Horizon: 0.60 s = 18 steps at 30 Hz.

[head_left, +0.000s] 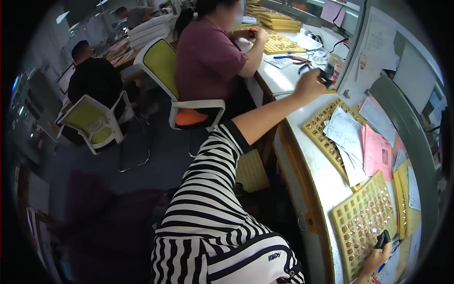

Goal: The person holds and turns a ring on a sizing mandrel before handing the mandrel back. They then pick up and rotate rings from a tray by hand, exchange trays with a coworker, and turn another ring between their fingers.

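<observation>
My left hand point(309, 87), at the end of the stretched striped sleeve point(203, 184), is over the desk's far part beside a clear cup-like container point(335, 65). Its fingers are closed, with something black at the tips; whether that is an object or a finger covering I cannot tell. At lower right, my right hand point(377, 260) is over the edge of a yellow gridded tray point(341, 218) whose cells hold small shiny, copper-coloured pieces. Black shows at its bent fingertips too, and what they grip is unclear.
Another gridded tray point(316, 127) lies beyond, partly under white papers point(343, 130) and pink sheets point(377, 154). A co-worker point(208, 57) sits at the same desk near pliers point(299, 59) and stacked yellow trays point(279, 21). Green chairs point(158, 61) stand behind.
</observation>
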{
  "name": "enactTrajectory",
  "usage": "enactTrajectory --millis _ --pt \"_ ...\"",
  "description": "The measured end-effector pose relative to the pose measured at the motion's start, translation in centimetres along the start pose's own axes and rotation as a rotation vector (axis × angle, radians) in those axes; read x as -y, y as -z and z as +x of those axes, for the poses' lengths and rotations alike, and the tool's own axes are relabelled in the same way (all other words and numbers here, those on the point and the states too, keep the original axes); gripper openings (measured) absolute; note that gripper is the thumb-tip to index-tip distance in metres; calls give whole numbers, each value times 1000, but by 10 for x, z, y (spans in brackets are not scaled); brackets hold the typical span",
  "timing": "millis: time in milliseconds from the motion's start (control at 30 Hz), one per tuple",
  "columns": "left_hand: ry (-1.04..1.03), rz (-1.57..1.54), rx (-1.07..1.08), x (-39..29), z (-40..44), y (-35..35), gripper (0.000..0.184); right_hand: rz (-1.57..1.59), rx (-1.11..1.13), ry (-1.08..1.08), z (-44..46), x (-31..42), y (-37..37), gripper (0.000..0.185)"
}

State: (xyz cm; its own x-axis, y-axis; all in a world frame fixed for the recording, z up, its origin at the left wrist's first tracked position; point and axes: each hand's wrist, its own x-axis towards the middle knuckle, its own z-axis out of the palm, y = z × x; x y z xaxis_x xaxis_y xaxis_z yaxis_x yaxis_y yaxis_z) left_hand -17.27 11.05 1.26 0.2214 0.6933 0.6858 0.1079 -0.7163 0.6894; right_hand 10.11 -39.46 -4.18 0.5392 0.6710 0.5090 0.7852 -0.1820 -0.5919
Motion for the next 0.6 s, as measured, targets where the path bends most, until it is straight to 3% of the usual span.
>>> enactTrajectory --millis 100,167,200,233,300,367,533,600 --pt "102 124 -166 51 30 22 19 -37 -72 63 1 -14 -1 19" --pt "271 -75 -197 50 31 37 18 -15 -59 34 2 1 -1 19" --pt "270 -222 -245 74 34 31 18 -33 -82 7 2 8 -2 18" --pt "314 -156 -266 114 44 24 20 -66 -84 15 2 13 -1 18" --pt "420 -91 -272 131 46 15 20 -94 -112 32 2 16 -2 18" --pt "577 -237 -332 109 41 10 26 -136 -107 53 4 28 -3 17" --pt "633 -380 -471 115 40 6 24 -141 -72 20 4 37 -1 16" --pt "550 -574 -581 148 48 6 21 -185 -48 48 4 38 1 16"
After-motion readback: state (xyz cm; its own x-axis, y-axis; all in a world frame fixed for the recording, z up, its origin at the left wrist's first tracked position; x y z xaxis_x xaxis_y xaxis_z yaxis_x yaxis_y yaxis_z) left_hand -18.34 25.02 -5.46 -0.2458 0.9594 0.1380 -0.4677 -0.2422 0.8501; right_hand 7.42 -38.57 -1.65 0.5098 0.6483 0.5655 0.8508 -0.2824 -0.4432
